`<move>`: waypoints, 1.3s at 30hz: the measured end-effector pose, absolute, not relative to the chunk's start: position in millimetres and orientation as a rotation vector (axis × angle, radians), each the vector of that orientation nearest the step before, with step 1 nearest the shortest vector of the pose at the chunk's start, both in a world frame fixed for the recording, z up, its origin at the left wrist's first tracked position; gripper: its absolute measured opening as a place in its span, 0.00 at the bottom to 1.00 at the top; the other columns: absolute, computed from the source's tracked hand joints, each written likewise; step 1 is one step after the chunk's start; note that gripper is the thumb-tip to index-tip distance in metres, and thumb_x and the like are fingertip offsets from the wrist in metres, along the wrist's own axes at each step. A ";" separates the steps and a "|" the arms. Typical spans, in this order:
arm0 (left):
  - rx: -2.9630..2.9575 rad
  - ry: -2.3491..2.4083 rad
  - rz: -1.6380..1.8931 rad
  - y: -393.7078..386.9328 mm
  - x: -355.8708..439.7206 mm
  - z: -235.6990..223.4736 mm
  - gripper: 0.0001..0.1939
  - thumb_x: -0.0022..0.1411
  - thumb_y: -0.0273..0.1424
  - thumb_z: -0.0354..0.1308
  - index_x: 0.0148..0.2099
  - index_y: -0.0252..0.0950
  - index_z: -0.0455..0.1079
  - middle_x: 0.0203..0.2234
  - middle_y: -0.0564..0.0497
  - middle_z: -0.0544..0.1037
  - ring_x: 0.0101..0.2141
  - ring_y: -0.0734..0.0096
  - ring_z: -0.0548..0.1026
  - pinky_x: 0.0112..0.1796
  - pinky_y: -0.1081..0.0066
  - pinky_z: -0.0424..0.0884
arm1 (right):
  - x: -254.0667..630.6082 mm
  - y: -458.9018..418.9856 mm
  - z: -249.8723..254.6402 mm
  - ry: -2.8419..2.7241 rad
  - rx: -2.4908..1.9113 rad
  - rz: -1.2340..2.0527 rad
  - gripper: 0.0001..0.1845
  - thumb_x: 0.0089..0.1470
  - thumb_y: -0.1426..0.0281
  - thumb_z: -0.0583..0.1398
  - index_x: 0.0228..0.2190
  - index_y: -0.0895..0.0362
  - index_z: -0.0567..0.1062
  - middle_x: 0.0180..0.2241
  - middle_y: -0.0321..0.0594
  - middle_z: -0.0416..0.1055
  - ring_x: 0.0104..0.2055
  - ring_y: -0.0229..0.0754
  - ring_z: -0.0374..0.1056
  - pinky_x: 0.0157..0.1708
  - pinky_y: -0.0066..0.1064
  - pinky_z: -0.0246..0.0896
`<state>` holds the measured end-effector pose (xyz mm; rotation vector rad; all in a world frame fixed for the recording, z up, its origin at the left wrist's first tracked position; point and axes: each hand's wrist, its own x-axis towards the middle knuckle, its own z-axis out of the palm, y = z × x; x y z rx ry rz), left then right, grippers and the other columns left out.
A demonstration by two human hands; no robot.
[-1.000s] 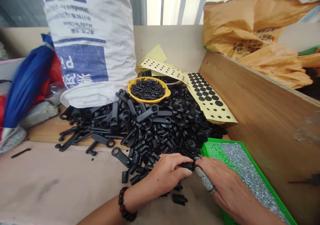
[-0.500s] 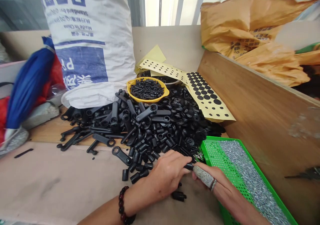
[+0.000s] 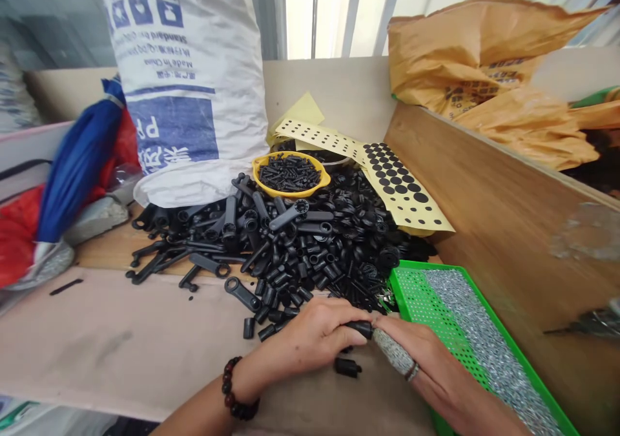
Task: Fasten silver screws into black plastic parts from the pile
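My left hand (image 3: 322,332), with a beaded bracelet at the wrist, is closed around a short black plastic cylinder (image 3: 359,328). My right hand (image 3: 416,349) pinches the right end of that cylinder; one of its digits wears a grey speckled wrap (image 3: 392,351) held by a band. Whether a smaller piece sits between the right fingertips is hidden. Just below the hands, a black cylinder with a narrower tip (image 3: 347,367) lies on the table. Loose black sleeves (image 3: 276,294) are heaped beyond my left hand.
Black crank-like arms (image 3: 208,263) and round black parts spread behind. A yellow bowl (image 3: 327,179) holds small black screw-shaped pieces. The green tray (image 3: 402,281) of small metal pieces stands right, beside a wooden board (image 3: 484,184). A white sack (image 3: 237,100) and dotted yellow sheets (image 3: 411,219) are at the back.
Both hands stay together on the cylinder, which now shows more of its length between them. The left fingers have shifted slightly left along it. The view has swung a little left.
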<state>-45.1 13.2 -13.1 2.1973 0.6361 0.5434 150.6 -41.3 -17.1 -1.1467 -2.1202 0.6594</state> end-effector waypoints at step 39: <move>2.192 0.663 0.461 7.4 -64.0 -15.3 0.13 0.66 0.31 0.50 0.48 0.33 0.71 0.38 0.46 0.78 0.40 0.67 0.74 0.43 0.72 0.67 | 139.2 -39.7 -33.1 -2.370 -1.042 0.510 0.10 0.51 0.74 0.47 0.31 0.56 0.67 0.29 0.44 0.70 0.33 0.47 0.67 0.35 0.38 0.63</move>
